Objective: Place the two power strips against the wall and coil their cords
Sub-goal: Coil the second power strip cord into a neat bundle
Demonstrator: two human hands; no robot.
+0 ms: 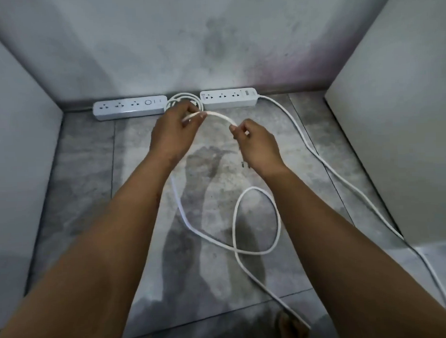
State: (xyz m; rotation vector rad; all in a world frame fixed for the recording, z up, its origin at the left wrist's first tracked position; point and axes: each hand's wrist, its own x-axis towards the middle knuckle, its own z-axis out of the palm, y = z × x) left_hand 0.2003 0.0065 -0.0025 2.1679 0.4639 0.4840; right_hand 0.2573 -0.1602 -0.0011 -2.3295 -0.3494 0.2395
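Note:
Two white power strips lie end to end against the far wall: the left strip (130, 107) and the right strip (228, 98). Between them sits a small coil of white cord (182, 97). My left hand (174, 131) pinches that cord just in front of the coil. My right hand (257, 145) grips the same cord farther along, so an arc of it (218, 115) spans the two hands. A plug (244, 164) hangs under my right hand. The right strip's cord (325, 165) runs loose along the floor and forms a loop (256, 219) near the middle.
Grey tiled floor (87, 158) lies in a narrow alcove, closed by a stained back wall (187, 43) and pale side panels left (19, 150) and right (397, 137). A foot (292, 328) shows at the bottom edge, by the loose cord's end.

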